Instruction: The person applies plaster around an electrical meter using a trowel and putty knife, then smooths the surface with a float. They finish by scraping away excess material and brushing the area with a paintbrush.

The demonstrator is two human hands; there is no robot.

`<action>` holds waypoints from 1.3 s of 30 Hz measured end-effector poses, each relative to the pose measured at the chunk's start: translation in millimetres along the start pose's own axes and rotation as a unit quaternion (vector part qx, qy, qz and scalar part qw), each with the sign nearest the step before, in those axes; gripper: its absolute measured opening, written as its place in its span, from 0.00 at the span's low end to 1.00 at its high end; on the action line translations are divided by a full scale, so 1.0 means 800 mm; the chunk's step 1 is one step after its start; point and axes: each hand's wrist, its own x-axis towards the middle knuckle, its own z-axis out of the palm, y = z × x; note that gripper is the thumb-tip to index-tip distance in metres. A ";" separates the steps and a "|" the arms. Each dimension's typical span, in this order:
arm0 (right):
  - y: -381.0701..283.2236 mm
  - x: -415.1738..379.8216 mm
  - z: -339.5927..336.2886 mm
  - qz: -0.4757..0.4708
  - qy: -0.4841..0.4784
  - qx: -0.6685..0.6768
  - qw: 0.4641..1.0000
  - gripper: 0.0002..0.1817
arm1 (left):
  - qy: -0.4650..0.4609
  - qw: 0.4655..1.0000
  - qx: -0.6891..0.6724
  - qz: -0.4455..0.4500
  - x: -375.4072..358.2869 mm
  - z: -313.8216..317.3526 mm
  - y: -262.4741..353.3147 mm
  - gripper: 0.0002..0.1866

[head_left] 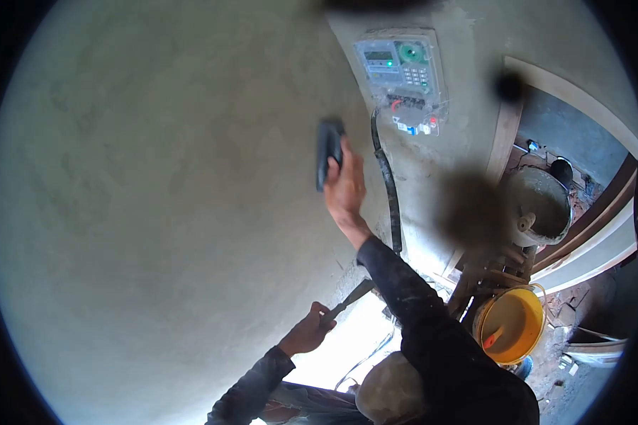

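Observation:
My right hand (345,190) is closed round a dark, flat plastering float (329,152), which is at the grey plastered wall (170,184); the hand is slightly blurred. Lower down, my left hand (307,333) grips the handle of a trowel (351,297), its blade pointing up and to the right. To the right of the float, a black conduit (386,184) runs down from an electricity meter (400,71) with a keypad and a lit green light.
At the right, a yellow bucket (483,329) holds murky liquid and an orange-handled tool. Above it stands a large bucket (568,219) of grey mix beside a wooden frame (581,88). A pale rounded shape (390,388) is at the bottom. Dark smudges blur parts of the view.

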 end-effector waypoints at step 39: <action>0.061 0.066 0.012 0.039 -0.130 -0.313 0.940 0.41 | -0.010 1.000 -0.007 0.017 -0.024 0.001 0.007 0.20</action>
